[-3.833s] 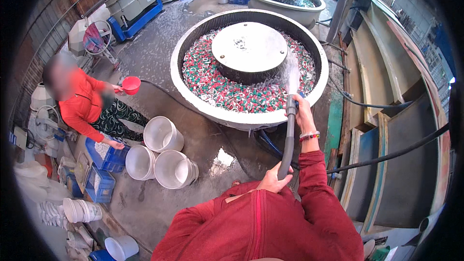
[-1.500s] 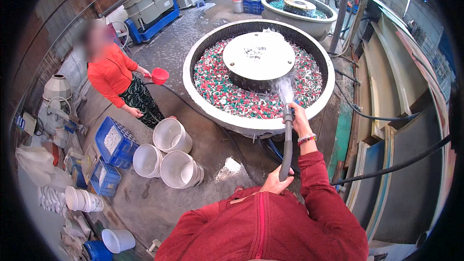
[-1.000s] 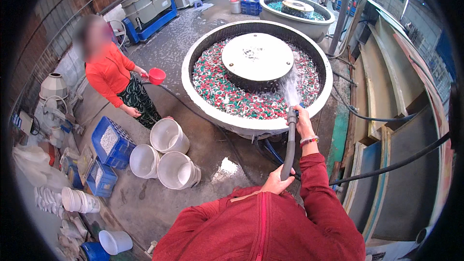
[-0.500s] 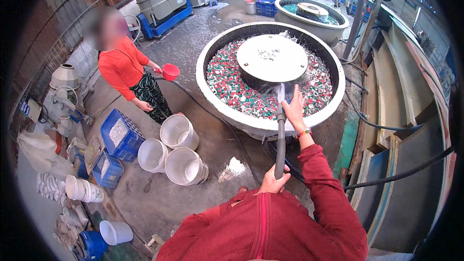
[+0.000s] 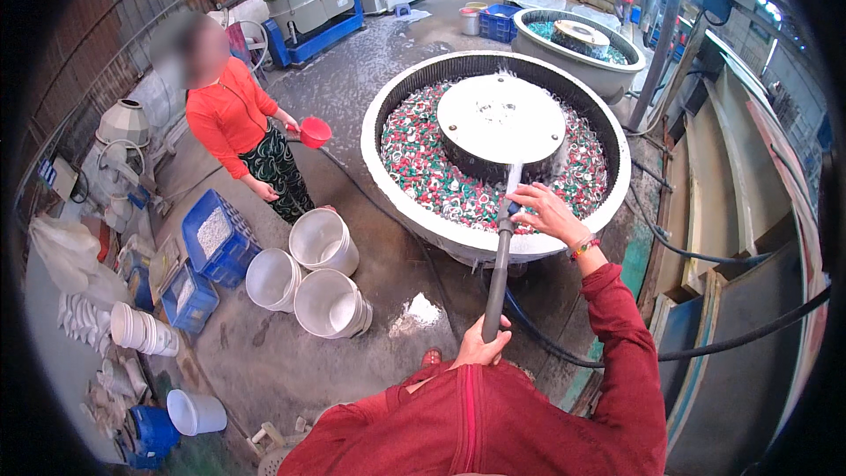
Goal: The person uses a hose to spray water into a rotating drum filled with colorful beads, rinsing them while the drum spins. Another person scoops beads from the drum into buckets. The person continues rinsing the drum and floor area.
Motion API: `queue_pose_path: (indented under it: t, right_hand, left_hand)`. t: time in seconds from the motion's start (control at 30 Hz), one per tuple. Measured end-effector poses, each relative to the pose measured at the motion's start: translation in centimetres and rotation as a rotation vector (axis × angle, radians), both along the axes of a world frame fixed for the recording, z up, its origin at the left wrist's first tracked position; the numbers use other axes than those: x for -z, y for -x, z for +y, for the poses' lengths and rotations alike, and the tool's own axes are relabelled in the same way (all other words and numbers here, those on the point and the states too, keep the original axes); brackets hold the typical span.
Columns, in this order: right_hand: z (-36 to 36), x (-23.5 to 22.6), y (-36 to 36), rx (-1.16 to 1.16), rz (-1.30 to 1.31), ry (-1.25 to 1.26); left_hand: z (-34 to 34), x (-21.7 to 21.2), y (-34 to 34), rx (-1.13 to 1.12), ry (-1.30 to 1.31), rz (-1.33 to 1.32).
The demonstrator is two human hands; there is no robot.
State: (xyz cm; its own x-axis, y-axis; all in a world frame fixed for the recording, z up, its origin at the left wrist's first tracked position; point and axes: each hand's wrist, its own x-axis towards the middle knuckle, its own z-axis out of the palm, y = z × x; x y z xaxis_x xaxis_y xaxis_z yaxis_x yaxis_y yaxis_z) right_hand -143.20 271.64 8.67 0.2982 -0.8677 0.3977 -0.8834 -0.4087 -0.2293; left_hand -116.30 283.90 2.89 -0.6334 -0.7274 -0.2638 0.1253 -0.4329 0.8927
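The left hand (image 5: 480, 348) had its fingers wrapped around the grey hose (image 5: 496, 286), which slanted up from the person's waist and crossed the near rim of the round vat (image 5: 379, 163). The right hand (image 5: 548, 213), clasped around the nozzle (image 5: 505, 219) 1 second earlier, had loosened: its fingers were spread beside the tip, and whether they touched it I could not tell. The broad spray had narrowed to a thin jet (image 5: 514, 178) meeting the near edge of the white disc lid (image 5: 502, 115). Aiming seemed to depend on the left hand, so the red, green and white pieces (image 5: 423, 181) were probably being wetted less directly.
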Motion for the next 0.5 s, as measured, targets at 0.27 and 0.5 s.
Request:
queue_pose_path:
  t: [0.27,0.5]
  right_hand:
    - [-0.1,0.0,0.0,0.069,0.161,0.111]
    - [0.3,1.4,-1.3,0.452,0.251,0.136]
  left_hand:
    - [0.1,0.0,0.0,-0.029,-0.046,0.007]
    - [0.3,0.2,0.7,0.023,0.043,-0.022]
